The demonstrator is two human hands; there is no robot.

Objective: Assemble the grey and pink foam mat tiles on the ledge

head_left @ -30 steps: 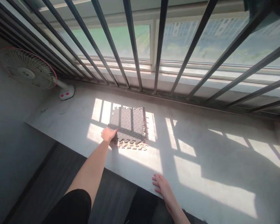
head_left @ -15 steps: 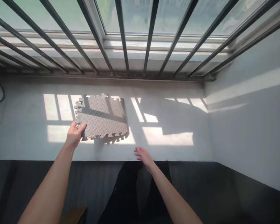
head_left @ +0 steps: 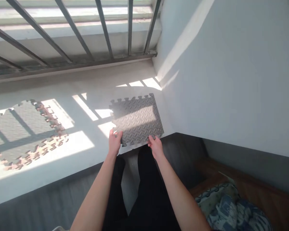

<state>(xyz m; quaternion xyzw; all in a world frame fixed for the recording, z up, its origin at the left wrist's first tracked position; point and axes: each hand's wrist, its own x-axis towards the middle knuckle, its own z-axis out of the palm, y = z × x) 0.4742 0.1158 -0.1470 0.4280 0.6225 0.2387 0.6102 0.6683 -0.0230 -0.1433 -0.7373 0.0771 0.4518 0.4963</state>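
A grey interlocking foam mat tile [head_left: 137,118] with a raised tread pattern lies at the right end of the white ledge, close to the wall. Its far, left and near edges carry puzzle-like teeth; the right edge is straight. My left hand [head_left: 114,143] grips its near left corner, thumb on top and fingers partly hidden. At the near right edge, my right hand [head_left: 156,146] pinches the tile between thumb and fingers. A stack of similar foam tiles [head_left: 21,128] rests on the ledge to the left, cut off by the view's edge.
Dark metal bars [head_left: 72,29] run along the back of the ledge [head_left: 86,154] below the window. A white wall [head_left: 219,80] bounds the right side. Patterned cloth [head_left: 231,205] lies low at the right, by a brown wooden surface [head_left: 274,199].
The view has swung right. The tile in my left hand has moved right along the ledge to the wall. My right hand, free before, now grips its near edge.
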